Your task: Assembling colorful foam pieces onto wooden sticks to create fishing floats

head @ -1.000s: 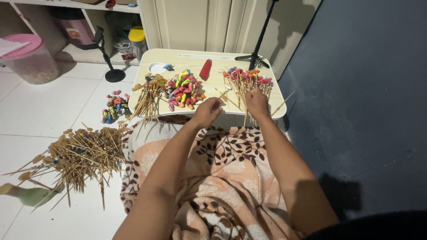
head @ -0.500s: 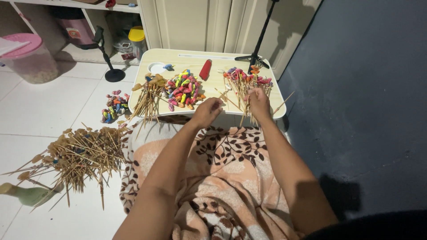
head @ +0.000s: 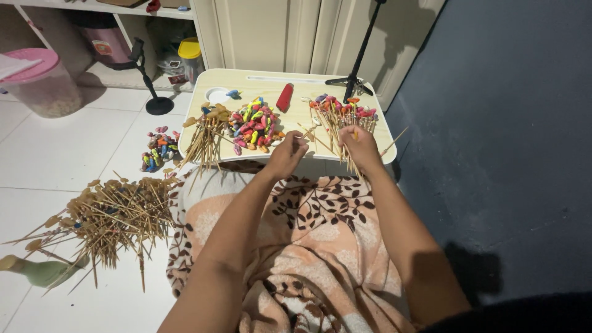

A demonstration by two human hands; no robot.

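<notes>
Stick [head: 353,161] in right hand [head: 361,148] grip, long axis near-vertical, tip toward lap; left hand [head: 287,154] pinching thin stick [head: 311,137].

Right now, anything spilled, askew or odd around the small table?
Yes. A large loose heap of wooden sticks sprawls on the white floor tiles left of the low table, and a small cluster of coloured balloons lies on the floor beside it. Sticks on the table overhang its front edge. Nothing looks broken.

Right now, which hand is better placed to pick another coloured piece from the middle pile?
Probably the left hand: it sits just beside the pile of coloured pieces, apparently free. The right hand is gripping a thin stick at the bundle of finished sticks.
</notes>
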